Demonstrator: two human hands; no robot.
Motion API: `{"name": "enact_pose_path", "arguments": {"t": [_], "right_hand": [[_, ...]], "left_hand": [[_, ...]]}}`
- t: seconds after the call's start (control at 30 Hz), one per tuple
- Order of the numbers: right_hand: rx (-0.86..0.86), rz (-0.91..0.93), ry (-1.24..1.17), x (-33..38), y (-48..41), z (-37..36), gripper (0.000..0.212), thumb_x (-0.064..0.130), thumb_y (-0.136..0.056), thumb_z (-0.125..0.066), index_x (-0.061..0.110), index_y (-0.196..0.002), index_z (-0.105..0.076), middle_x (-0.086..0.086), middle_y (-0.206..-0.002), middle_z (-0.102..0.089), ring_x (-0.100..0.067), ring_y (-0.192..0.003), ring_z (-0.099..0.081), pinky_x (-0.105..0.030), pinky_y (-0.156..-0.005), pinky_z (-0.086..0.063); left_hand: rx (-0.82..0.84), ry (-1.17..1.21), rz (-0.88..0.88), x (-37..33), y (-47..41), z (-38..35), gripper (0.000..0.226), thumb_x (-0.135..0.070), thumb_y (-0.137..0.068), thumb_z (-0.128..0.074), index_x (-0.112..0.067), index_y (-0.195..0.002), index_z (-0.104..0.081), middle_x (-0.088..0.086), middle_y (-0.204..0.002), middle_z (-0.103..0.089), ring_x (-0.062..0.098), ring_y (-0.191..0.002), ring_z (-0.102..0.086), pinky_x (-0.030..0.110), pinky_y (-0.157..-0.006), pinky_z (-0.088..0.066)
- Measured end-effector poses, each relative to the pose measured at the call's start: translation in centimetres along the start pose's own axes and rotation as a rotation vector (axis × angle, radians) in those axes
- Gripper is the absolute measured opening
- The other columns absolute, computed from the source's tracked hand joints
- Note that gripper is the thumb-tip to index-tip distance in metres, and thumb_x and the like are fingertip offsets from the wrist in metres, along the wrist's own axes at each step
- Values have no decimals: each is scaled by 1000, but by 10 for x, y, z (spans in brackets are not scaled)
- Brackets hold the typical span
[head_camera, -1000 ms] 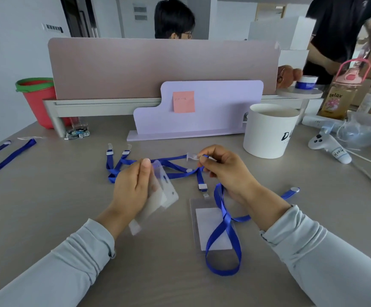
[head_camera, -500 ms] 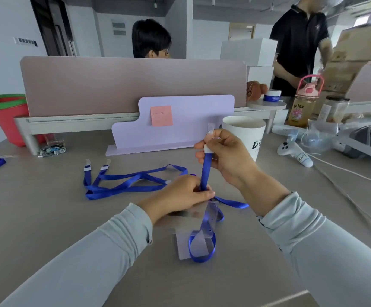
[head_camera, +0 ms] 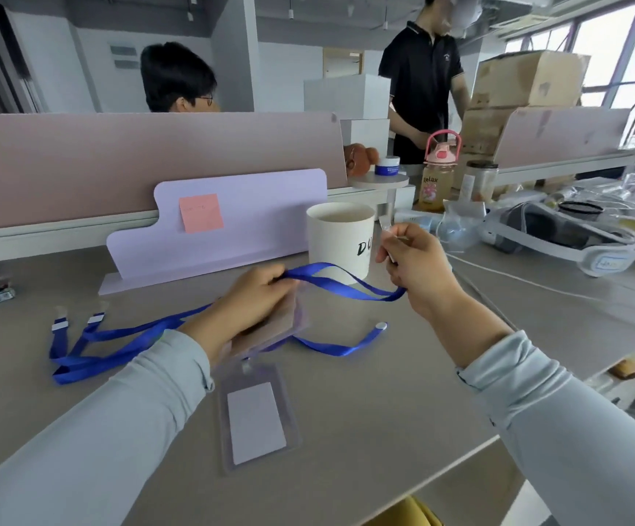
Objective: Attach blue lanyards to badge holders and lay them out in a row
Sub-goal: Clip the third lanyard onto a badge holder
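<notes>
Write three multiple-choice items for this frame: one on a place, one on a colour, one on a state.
1. Where is the pink sticky note? A on the lilac board; B on the wall; C on a chair.
2. What colour is the lanyard stretched from the left hand to the right hand? A red; B green; C blue.
3. What is the right hand doing? A lying flat and empty; B pinching the lanyard's clip end; C gripping a pen.
Answers: 1 A, the note sticks to the board's face. 2 C, the strap is plainly blue. 3 B, thumb and fingers close on the clear clip end.
</notes>
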State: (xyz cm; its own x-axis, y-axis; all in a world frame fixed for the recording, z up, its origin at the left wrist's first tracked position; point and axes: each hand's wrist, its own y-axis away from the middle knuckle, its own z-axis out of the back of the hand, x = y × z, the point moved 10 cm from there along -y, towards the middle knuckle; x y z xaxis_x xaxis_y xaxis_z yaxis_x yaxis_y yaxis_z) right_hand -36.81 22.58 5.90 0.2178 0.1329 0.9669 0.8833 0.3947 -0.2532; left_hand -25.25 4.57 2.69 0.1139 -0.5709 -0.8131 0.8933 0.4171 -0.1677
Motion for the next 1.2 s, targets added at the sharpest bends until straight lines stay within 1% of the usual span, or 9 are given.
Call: {"name": "enact_pose_path", "arguments": {"t": [0.17, 0.33, 0.43, 0.57, 0.67, 0.8, 0.93, 1.03, 1.2], "right_hand": [[-43, -64, 130, -15, 2, 45, 16, 9, -97, -39, 10, -94, -54, 1, -72, -58, -13, -51, -36, -19, -48, -31], [-57, -105, 290, -32, 3, 88, 37, -3, -92, -32, 17, -99, -63, 0, -83, -61, -12, -58, -46, -21, -55, -36], [-60, -120, 344, -41, 4, 106, 40, -3, -89, -38, 23, -102, -66, 3, -80, -62, -11, -56, -49, -19, -54, -39], [-33, -205, 430, -68, 5, 116, 26, 1, -91, -44, 18, -101, -60, 2, -83, -67, -9, -56, -54, -18, -52, -41], [-22, -257, 476, -87, 9, 116, 14, 1, -90, -47, 12, -94, -55, 1, -75, -66, -10, -55, -57, -17, -49, -44], [35, -271, 586, -102, 12, 106, 18, 1, -87, -48, 12, -93, -61, -1, -78, -65, -14, -62, -58, -21, -59, -47], [91, -277, 654, -109, 15, 95, 25, 3, -87, -51, 13, -104, -66, -4, -96, -68, -16, -84, -62, -23, -76, -48], [77, -275, 604, -104, 16, 87, 28, -2, -89, -48, 11, -105, -66, -5, -108, -67, -16, -96, -62, -12, -68, -48], [38, -169, 656, -76, 12, 62, 18, 7, -90, -53, 15, -98, -67, -3, -103, -70, -18, -88, -64, -16, -67, -45]], "left_hand": [[246, 109, -149, -50, -10, -77, 37, -7, -92, -44, -30, -77, -69, -18, -71, -63, 1, -69, -55, 13, -68, -42], [319, 78, -241, -77, -30, -125, 32, -7, -90, -44, -27, -85, -69, -6, -82, -65, 10, -78, -54, 25, -75, -41], [361, 63, -276, -88, -36, -147, 33, -6, -90, -46, -33, -83, -65, -14, -75, -62, 6, -74, -52, 19, -72, -39], [456, -167, -339, -77, -38, -174, 38, 2, -90, -44, -18, -117, -61, -7, -104, -63, 4, -87, -52, 9, -73, -37], [472, -258, -282, -52, -41, -175, 47, -2, -90, -48, -21, -133, -47, -2, -114, -62, 9, -96, -53, 14, -80, -36], [400, -422, -311, -41, -42, -156, 49, -19, -92, -54, -27, -137, -38, -5, -116, -60, 15, -106, -54, 26, -87, -39], [259, -525, -308, -28, -45, -123, 40, -26, -91, -55, -20, -130, -47, -1, -118, -57, 16, -102, -53, 24, -84, -36], [125, -423, -274, -21, -43, -93, 18, -26, -92, -54, -13, -99, -62, 3, -95, -64, 15, -81, -54, 24, -67, -38], [-69, -383, -237, -12, -30, -39, 31, -34, -89, -58, -4, -79, -63, -2, -59, -52, 13, -55, -44, 22, -53, -33]]}}
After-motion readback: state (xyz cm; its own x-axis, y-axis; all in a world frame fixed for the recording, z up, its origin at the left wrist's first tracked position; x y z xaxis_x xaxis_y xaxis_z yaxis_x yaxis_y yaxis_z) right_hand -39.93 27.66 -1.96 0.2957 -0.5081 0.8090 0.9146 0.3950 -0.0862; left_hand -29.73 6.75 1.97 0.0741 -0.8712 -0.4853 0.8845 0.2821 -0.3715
